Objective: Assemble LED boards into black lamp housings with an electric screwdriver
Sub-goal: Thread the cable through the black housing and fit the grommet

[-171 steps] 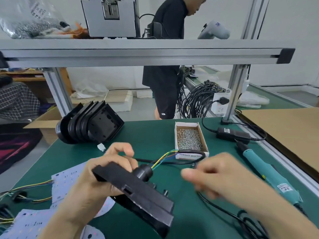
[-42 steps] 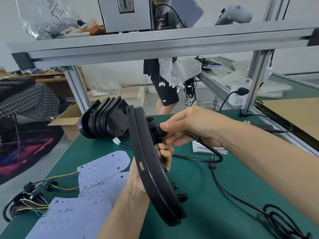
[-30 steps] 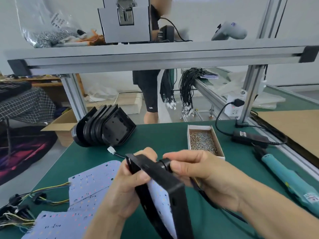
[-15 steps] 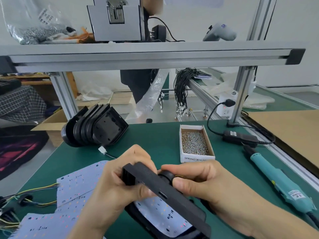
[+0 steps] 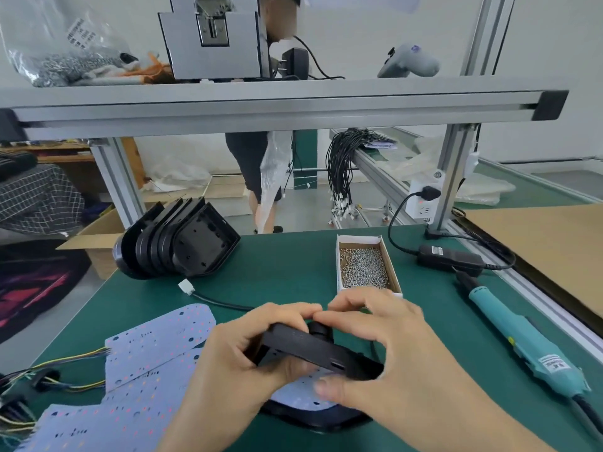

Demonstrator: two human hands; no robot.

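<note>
1. Lamp housing [image 5: 313,349], black, sits low over the green table [image 5: 287,265], just in front of the screw box [image 5: 365,265], with an LED board [image 5: 303,391] inside it.
2. Left hand [image 5: 241,360] grips the housing's left end, fingers curled over its top edge.
3. Right hand [image 5: 385,350] pinches the housing's round cable fitting [image 5: 319,329], thumb below on the board.
4. Electric screwdriver [image 5: 525,344] lies right of the housing, untouched.

Bright, even daylight fills the room and throws only soft shadows under the hands onto the green table [image 5: 287,269]. The wide lens bows the aluminium frame [image 5: 261,102] toward the edges. Fingertips look slightly smeared.
</note>
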